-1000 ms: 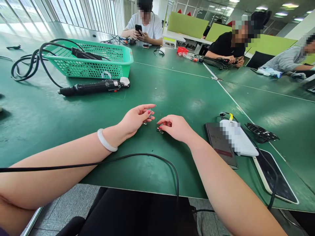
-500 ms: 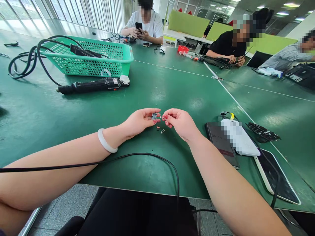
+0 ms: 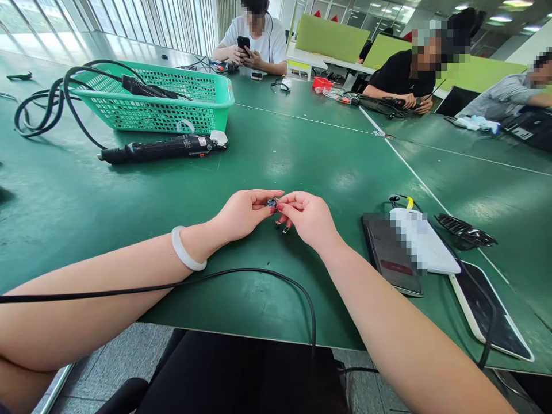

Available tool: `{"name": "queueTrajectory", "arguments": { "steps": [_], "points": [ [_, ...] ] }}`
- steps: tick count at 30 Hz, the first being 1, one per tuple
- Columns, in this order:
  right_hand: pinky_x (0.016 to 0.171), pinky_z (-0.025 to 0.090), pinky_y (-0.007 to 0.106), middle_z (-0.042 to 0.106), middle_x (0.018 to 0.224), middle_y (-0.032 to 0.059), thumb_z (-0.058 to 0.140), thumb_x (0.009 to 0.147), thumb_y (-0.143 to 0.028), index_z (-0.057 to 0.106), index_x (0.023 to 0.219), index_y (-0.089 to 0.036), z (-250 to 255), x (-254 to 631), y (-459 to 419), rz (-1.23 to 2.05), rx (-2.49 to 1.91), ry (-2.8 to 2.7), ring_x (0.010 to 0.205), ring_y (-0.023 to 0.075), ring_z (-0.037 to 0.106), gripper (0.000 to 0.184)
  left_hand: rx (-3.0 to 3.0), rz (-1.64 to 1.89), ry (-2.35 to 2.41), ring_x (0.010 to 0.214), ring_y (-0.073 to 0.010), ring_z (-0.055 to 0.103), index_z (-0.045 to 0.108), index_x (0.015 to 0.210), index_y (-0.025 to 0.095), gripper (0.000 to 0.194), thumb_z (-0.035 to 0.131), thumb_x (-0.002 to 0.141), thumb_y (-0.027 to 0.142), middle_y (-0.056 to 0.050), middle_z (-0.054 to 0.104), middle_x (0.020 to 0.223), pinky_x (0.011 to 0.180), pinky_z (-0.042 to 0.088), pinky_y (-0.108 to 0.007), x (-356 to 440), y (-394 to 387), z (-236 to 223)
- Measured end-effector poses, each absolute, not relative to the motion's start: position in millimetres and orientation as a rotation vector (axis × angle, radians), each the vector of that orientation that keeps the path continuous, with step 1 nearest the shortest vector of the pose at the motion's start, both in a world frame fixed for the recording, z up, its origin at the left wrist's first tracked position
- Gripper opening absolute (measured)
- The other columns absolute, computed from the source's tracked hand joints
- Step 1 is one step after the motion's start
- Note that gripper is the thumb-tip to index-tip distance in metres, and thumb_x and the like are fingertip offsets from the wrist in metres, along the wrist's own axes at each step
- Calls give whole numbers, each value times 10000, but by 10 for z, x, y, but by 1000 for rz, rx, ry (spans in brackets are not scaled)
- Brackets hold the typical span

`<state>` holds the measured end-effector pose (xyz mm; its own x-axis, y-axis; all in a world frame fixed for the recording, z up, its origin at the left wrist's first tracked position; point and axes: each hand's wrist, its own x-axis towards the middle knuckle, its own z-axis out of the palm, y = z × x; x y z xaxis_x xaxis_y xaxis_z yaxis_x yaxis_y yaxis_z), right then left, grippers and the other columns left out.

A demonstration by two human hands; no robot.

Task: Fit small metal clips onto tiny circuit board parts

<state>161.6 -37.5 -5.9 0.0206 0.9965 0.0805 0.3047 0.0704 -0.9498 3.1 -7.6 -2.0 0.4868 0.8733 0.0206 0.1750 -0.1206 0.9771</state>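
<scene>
Board (image 3: 271,202) in hand — work seemingly partway.
Left hand (image 3: 241,215) pinches it over the table (image 3: 241,299); right hand (image 3: 308,221) meets its edge, fingertips together, contents unclear — a small piece (image 3: 285,230) lies loose nearby, unattached.

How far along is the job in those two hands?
No finished step can be made out; the details are too small. In hand: the left hand holds a small part, with the right hand working at it. Probably left: the tiny frame below, apart from that part. The black tool lies unheld beside the basket.
</scene>
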Motion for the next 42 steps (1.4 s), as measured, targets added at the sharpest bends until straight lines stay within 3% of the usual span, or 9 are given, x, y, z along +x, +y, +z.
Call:
{"name": "queueTrajectory", "arguments": {
  "steps": [7,15,25,42],
  "points": [
    [589,472,278,694,720,18,646,713,-305,681,736,-188,-57,1617,-385,844,-1474,-1449,609,134,610,125,1618,774,938,1042,-211,638,588,1216,147,453,633,772,221,-70,684,1136,991,460,-376,35,-88,0],
    [666,463,301,702,717,22,632,720,-316,717,727,-192,-56,1637,-386,780,-1511,-1430,668,155,614,151,1551,751,797,1108,-209,603,523,1280,122,540,608,747,99,-99,632,1224,1005,455,-386,51,-88,-42],
    [692,455,305,703,739,17,605,751,-299,706,733,-197,-89,1599,-384,660,-1513,-1446,681,153,611,145,1622,758,801,1126,-202,593,534,1275,135,496,582,782,144,-88,618,1249,1030,434,-378,36,-94,-39],
    [649,428,283,645,673,1,606,764,-347,665,716,-190,-103,1570,-397,754,-1465,-1356,625,124,548,175,1636,778,880,1070,-208,627,531,1287,155,492,592,802,208,-79,677,1148,981,469,-375,36,-113,4]
  ]
}}
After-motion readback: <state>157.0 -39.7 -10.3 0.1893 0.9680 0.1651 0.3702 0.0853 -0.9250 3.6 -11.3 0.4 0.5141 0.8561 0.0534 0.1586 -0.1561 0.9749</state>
